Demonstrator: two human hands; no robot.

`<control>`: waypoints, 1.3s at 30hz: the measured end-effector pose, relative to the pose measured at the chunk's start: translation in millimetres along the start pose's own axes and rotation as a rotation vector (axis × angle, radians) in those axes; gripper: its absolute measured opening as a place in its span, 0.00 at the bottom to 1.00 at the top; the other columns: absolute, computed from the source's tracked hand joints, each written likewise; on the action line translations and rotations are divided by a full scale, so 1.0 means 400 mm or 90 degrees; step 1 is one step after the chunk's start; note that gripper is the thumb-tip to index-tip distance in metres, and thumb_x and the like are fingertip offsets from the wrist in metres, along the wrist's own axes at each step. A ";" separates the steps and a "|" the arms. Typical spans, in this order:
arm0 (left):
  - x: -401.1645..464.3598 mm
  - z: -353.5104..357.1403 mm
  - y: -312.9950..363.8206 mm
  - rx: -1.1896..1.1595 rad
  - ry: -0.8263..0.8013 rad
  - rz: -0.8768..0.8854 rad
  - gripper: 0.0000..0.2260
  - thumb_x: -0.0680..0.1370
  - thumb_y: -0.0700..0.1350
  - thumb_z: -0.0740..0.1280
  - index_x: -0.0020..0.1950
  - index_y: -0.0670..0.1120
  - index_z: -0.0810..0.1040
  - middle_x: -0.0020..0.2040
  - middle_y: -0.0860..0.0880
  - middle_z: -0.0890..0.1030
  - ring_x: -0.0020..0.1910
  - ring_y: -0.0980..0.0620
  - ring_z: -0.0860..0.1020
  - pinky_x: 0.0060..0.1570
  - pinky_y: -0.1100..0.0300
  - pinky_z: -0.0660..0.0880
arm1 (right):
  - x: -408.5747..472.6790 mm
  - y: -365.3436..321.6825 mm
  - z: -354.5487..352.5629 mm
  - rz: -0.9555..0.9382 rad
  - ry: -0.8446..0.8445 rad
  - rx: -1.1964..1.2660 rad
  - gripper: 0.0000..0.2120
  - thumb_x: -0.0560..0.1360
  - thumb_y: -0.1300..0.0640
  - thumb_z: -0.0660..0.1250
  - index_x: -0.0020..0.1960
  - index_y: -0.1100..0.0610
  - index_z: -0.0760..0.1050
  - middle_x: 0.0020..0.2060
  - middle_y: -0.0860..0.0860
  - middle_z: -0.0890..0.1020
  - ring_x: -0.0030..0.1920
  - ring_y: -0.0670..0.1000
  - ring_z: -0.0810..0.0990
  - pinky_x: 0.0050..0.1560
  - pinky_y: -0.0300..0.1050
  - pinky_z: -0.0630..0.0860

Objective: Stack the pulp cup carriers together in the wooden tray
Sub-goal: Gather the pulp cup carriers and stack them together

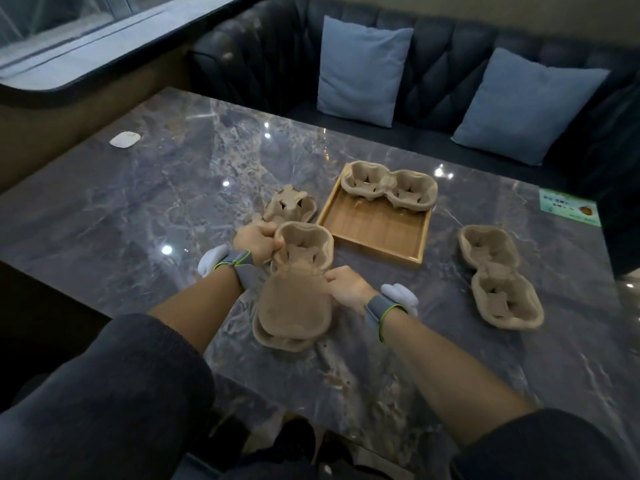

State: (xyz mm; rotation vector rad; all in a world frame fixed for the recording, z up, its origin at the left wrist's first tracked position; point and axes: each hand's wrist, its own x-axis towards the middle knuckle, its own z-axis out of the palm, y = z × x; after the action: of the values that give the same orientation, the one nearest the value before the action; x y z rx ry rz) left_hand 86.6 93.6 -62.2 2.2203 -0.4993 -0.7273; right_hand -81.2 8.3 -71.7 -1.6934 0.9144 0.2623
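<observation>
I hold a brown pulp cup carrier (298,271) over the marble table, bent at its middle. My left hand (256,242) grips the rim of its far cup, and my right hand (346,287) pinches its waist on the right. The near half faces bottom up. The wooden tray (374,226) lies just beyond, with one carrier (389,185) resting across its far edge. Another carrier (291,204) sits left of the tray behind my left hand. A third carrier (498,275) lies flat to the right of the tray.
The marble table (156,202) has a white pad (124,138) at its far left and a green card (569,211) at the right edge. A dark sofa with two blue cushions (360,69) stands behind. My knees are below the table's near edge.
</observation>
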 end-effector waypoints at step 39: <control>-0.041 0.171 0.310 0.208 -0.107 0.117 0.15 0.74 0.38 0.66 0.60 0.40 0.78 0.61 0.40 0.79 0.61 0.42 0.76 0.58 0.56 0.72 | -0.072 0.102 -0.325 0.065 0.267 -0.014 0.08 0.74 0.58 0.67 0.36 0.55 0.75 0.27 0.49 0.75 0.27 0.45 0.72 0.24 0.32 0.70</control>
State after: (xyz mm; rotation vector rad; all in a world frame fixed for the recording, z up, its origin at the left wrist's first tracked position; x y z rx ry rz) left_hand 15.0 -14.3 -3.1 2.3791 -0.9513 -0.7823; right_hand -164.7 -98.7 -39.9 -1.7572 1.3122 -0.0188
